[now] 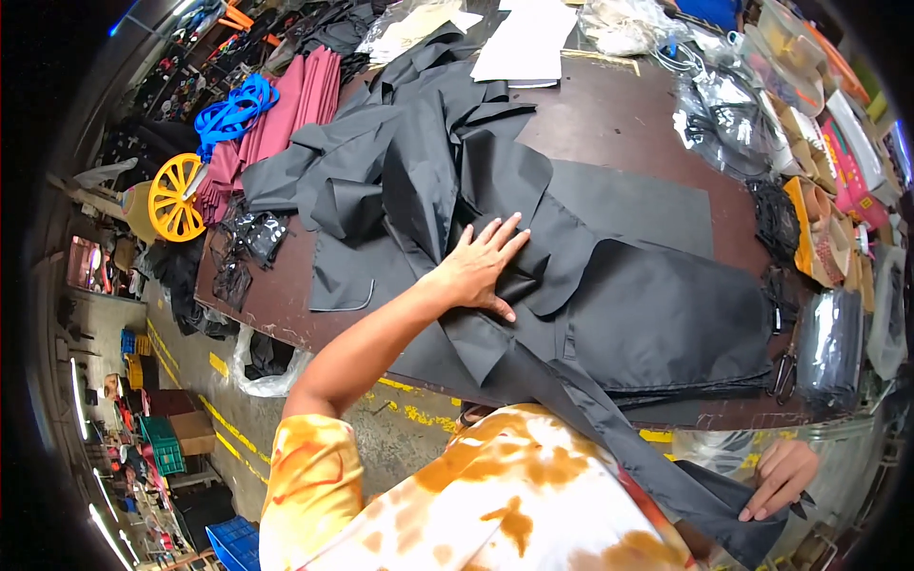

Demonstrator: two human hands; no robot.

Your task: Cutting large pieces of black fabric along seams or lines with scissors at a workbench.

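A dark brown counter [628, 124] fills the middle of a crowded workshop, with a grey concrete floor [400, 433] marked by yellow lines below its near edge. Black fabric pieces [428, 181] lie heaped from the far edge to the near edge, too overlapped to count; one flat dark sheet [638, 205] lies toward the right edge. The left hand [481, 266] rests flat on the black fabric near the middle of the near edge, its grip spread, all five fingers splayed. The right hand [781, 476] hangs below the near right corner, its grip pinching the end of a long black fabric strip [609, 419] that trails off the counter's near edge. One white paper sheet [528, 43] sits at the far edge. One stack of maroon cloth [286, 109] lies at the far left corner, beside one blue strap bundle [233, 109] and one yellow wheel [176, 195]. Clear plastic bags [724, 114] crowd the right edge.
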